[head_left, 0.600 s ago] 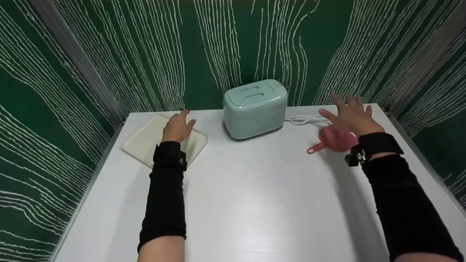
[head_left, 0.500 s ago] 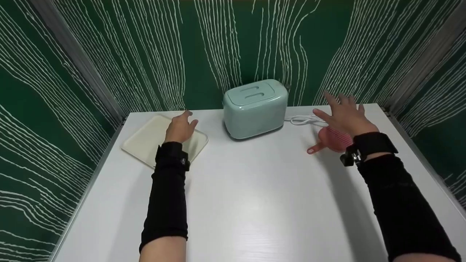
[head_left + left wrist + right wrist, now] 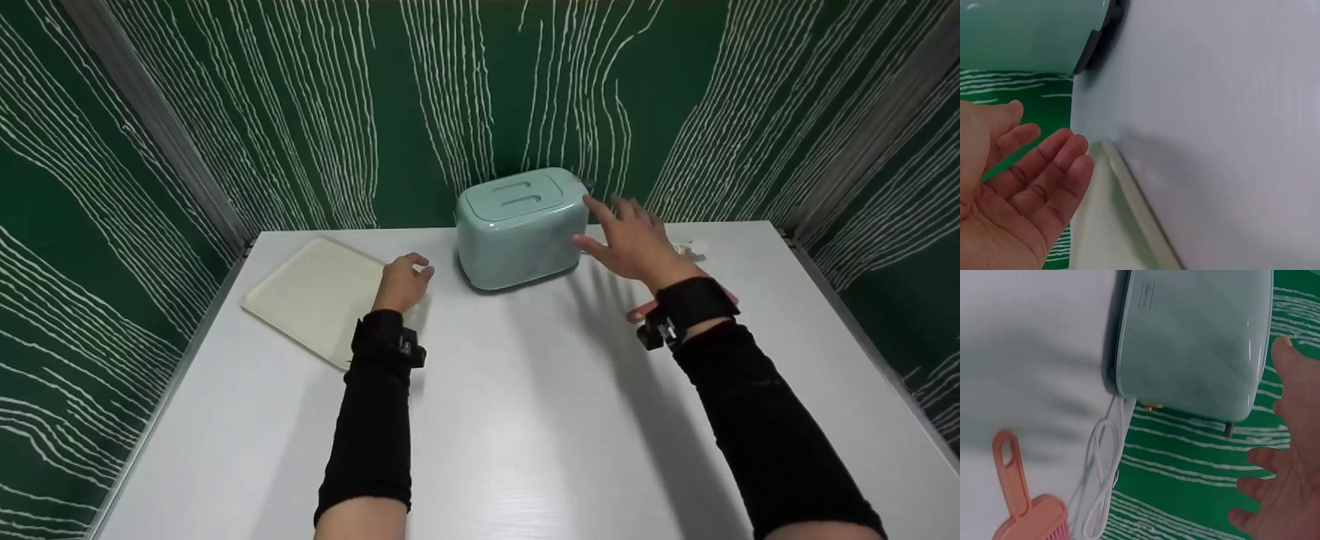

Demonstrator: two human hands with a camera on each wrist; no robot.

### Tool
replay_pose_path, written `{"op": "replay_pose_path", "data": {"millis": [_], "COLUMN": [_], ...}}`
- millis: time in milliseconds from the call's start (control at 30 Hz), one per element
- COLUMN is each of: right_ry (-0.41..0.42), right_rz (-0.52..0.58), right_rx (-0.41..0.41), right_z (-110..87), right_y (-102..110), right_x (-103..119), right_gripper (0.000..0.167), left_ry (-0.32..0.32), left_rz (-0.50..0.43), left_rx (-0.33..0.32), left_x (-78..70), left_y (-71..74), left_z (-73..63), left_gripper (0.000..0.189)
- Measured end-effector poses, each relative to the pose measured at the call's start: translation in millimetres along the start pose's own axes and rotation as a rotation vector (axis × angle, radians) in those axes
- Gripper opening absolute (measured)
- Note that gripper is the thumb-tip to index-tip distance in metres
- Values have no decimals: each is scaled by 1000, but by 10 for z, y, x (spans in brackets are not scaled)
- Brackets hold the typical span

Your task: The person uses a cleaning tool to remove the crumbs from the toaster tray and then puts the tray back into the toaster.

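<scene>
While both forearms reached forward over the white table (image 3: pixel 517 420), we saw the right hand (image 3: pixel 634 244) just beside the right end of the pale green toaster (image 3: pixel 517 244). Its fingers were spread wide and its grip held nothing; whether a fingertip touched the toaster, we could not tell. The toaster stood upright near the back edge of the table, to the right of the tray, and we counted 2 slot-like marks on its top. The left hand (image 3: pixel 403 286) was over the right part of the cream tray (image 3: pixel 307 304), and it also held nothing. Its fingers were loosely bent, with a narrower opening than we saw at the right hand. The tray lay flat at the left side of the table, apart from the toaster. In the right wrist view, we noticed a white cord (image 3: pixel 1100 475), looped beside the toaster, and near it a reddish tool (image 3: pixel 1041 513) with a slotted handle. In the head view, the right forearm hid most of this tool. Behind the table was a green wall (image 3: pixel 412 127) with wavy white lines, and the person wore 2 black sleeves (image 3: pixel 367 450).
</scene>
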State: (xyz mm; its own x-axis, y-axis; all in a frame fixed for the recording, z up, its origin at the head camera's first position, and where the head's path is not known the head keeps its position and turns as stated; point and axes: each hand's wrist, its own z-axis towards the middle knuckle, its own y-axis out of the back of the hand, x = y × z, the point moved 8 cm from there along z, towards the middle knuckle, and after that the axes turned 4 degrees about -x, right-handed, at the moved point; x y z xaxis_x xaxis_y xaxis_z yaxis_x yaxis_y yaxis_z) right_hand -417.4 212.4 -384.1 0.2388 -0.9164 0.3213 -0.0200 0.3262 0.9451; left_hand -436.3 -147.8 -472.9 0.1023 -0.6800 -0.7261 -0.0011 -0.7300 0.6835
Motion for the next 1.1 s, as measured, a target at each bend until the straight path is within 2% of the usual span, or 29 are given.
{"op": "replay_pose_path", "data": {"millis": [167, 400, 533, 767, 1100], "right_ry": [55, 133, 163, 173, 161], "right_rz": [0, -35, -54, -116, -138], "right_rx": [-48, -111, -150, -193, -210], "right_z": [56, 143, 182, 236, 325], "right_y": [-63, -182, -282, -408, -468], "right_x": [232, 528, 680, 910, 1062], "right_gripper": [78, 74, 72, 73, 71], "left_ry": [55, 112, 159, 202, 253], "left_rz": [-133, -388, -485, -537, -609], "left_rx": [2, -4, -13, -16, -46], "left_x": [28, 103, 142, 135, 106], "left_y": [-195, -439, -543, -673, -708], "left_z": [-2, 43, 69, 82, 126], "left_gripper": [34, 32, 29, 29, 34]}}
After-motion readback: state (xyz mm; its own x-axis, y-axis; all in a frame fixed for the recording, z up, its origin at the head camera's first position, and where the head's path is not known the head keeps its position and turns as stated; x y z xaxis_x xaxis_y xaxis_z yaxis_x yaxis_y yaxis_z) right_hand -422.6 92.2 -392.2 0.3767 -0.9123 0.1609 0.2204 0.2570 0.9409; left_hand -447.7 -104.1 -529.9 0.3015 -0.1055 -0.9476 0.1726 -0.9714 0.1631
